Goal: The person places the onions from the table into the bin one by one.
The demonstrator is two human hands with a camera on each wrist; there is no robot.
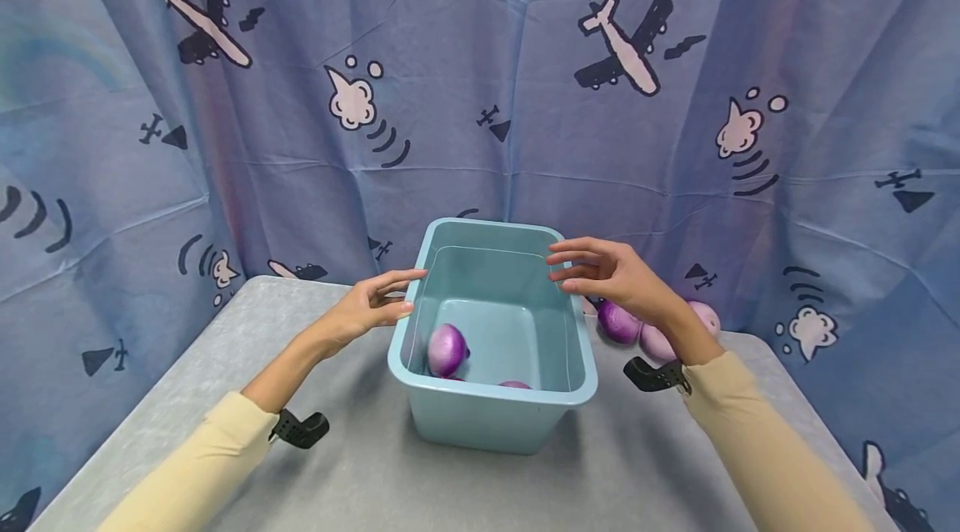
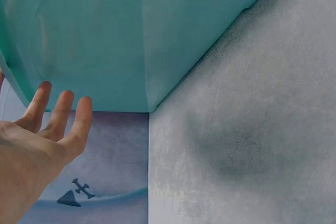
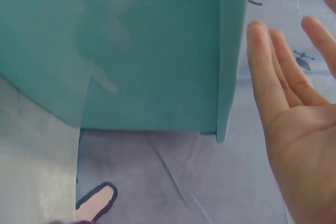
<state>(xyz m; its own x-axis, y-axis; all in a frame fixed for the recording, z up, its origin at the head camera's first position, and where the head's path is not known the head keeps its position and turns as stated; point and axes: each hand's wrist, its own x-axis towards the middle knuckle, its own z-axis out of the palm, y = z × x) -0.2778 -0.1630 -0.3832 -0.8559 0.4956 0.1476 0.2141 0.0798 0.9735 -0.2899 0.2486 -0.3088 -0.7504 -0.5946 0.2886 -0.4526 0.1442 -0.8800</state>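
Now my two hands are well apart, one on each side of the bin (image 1: 483, 424), which stands upright on the table (image 1: 360, 482) before the curtain (image 1: 450, 123). My left hand (image 1: 363, 304) is at the left rim, its fingers loosely spread and curled round nothing. My right hand (image 1: 615, 278) is at the right rim, set slightly farther along, its fingers extended and a little bent, with nothing between them. In the right wrist view those fingertips sit just beside the rim; whether either hand actually touches it, I cannot tell.

Inside the bin, a purple onion (image 1: 447, 349) lies at the left near end, and slivers of more purple (image 1: 514, 384) show low behind the near wall, mostly hidden. On the table to the right, beyond my right forearm, rest another onion (image 1: 618, 322) and some paler ones (image 1: 705, 315), partly covered by my arm.

I'd judge the step to be handling the bin itself: either about to take hold or just letting go, and this moment alone doesn't settle which. If it is a hold, the next move calls for both hands meeting the rim evenly and keeping the bin level, since a tilt could roll the loose onion.
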